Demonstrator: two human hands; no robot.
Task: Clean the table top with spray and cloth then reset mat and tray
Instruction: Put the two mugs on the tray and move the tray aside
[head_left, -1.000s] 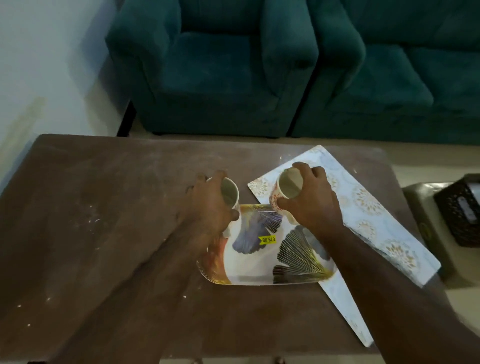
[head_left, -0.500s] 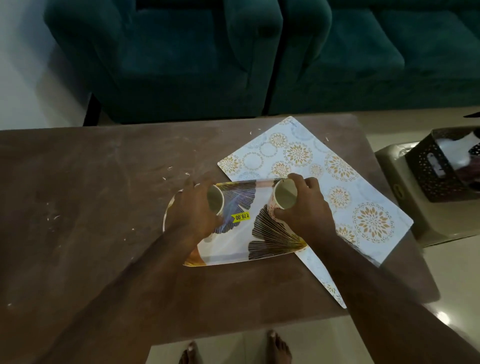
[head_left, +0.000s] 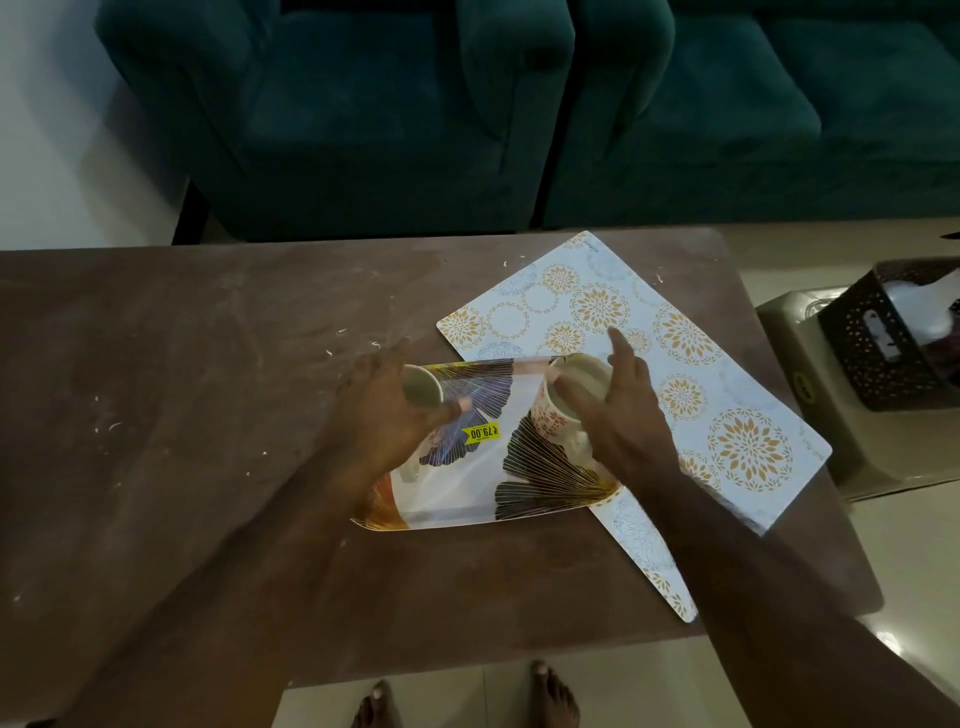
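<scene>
A brown table top (head_left: 156, 426) carries white crumbs and smears. A white mat (head_left: 680, 332) with gold flower rings lies skewed at the right end. Partly on it rests a leaf-patterned tray (head_left: 467, 488) with a yellow price sticker. Two cups stand on the tray. My left hand (head_left: 374, 426) grips the left cup (head_left: 422, 399) from its left side. My right hand (head_left: 623, 415) is at the floral right cup (head_left: 571, 395) with fingers straightened, the thumb lying across its mouth and the index finger raised. No spray or cloth is in view.
Teal sofas (head_left: 363, 114) stand right behind the table's far edge. A dark perforated basket (head_left: 878, 343) sits on a beige stool (head_left: 795, 332) to the right of the table. My bare feet (head_left: 550, 696) are at the near edge.
Both cups have come down onto the tray. My right fingers have straightened off the right cup, while my left hand stays round the left cup. The view has tilted slightly.
</scene>
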